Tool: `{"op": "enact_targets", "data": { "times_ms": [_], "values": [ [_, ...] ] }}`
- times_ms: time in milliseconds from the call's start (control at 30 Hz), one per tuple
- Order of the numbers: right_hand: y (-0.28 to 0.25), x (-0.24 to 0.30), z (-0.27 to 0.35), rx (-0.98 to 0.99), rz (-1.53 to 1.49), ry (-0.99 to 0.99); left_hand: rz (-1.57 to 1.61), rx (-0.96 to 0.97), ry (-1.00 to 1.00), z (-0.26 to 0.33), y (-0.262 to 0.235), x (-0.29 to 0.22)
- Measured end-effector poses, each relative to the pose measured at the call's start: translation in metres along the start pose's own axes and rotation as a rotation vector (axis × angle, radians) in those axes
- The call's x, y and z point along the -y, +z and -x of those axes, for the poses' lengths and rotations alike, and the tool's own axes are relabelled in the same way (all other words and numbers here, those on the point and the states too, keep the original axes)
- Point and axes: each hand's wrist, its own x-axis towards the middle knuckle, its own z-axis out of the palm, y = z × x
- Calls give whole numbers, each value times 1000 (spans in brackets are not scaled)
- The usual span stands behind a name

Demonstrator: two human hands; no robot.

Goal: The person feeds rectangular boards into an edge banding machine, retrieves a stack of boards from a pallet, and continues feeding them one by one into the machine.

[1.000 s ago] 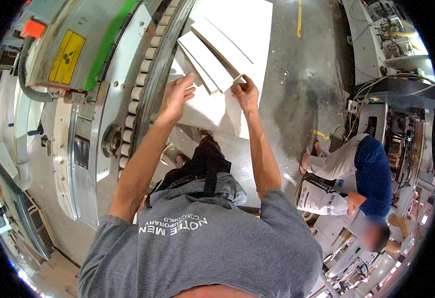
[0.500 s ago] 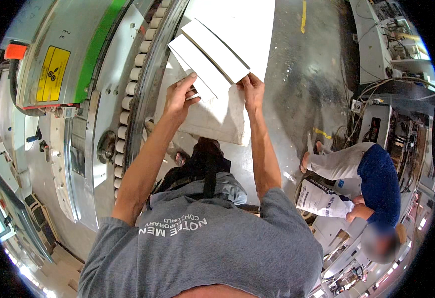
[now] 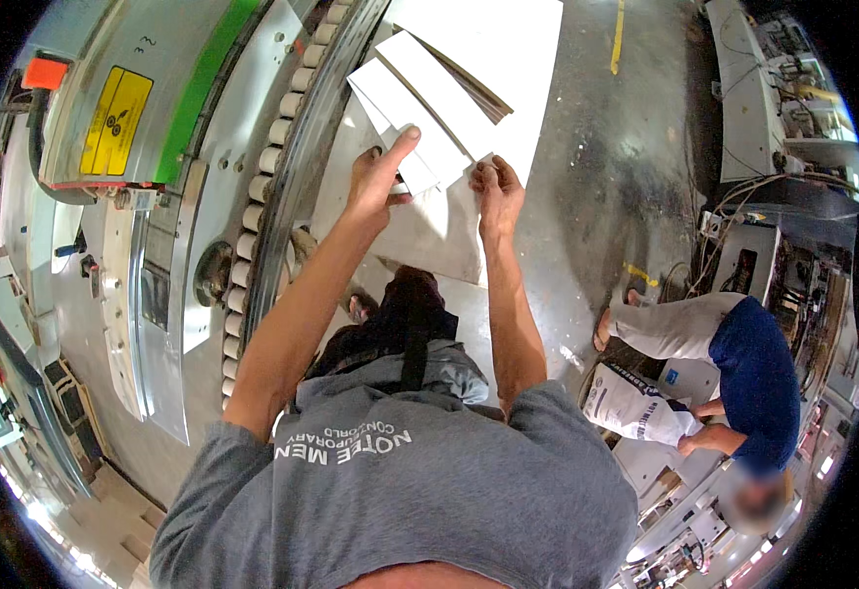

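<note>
Big grey machine point(image 3: 155, 196) fills the left side, with a green stripe point(image 3: 204, 88), a yellow warning label point(image 3: 115, 120) and an orange block point(image 3: 45, 73) near the top left. A curved row of white rollers point(image 3: 253, 216) runs along its edge, just beside a metal rail. Grey concrete floor point(image 3: 596, 177) to the right, with a yellow line point(image 3: 618, 37) painted on it.

A large white panel point(image 3: 508, 59) lies at top centre, next to the roller row. On it lie smaller white boards point(image 3: 429, 98), fanned out and overlapping, brown edge showing on one. A further white sheet point(image 3: 439, 236) sits under the hands, lower down.

Second person point(image 3: 733, 363) in a blue top and light trousers crouches at the right, well apart, near cabinets and loose cables.

Left hand point(image 3: 378, 177): fingers spread flat on the lower end of the white boards, thumb stuck up against the board face. Right hand point(image 3: 496, 191): fingers curled together, pinching the near edge of the boards at the corner. Both arms reach straight up from the grey shirt; hands near each other, not touching.
</note>
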Motion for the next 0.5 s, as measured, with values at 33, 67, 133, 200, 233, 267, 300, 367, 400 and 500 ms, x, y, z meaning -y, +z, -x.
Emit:
{"op": "enact_targets", "data": {
  "times_ms": [33,67,133,200,233,267,300,367,400,500],
  "values": [
    [3,0,10,-2,0,5,-6,15,-11,-2,2,-4],
    [5,1,19,-10,-11,51,-13,31,-21,-1,3,-6],
    [13,4,43,5,10,168,40,43,-2,1,1,-6],
    [22,-14,56,-9,-65,181,109,46,67,-1,7,-3],
    [29,-18,61,17,-16,136,132,61,49,1,9,-3],
    [39,-16,66,49,32,90,128,62,47,-1,7,-2],
    [44,-11,68,65,28,75,80,46,47,-3,5,-1],
    [48,-13,76,120,92,111,52,50,99,-8,-3,7],
    [52,-13,80,179,158,148,49,53,100,-12,-11,8],
    [64,-39,94,102,106,133,53,135,57,-11,-20,5]
  ]
}}
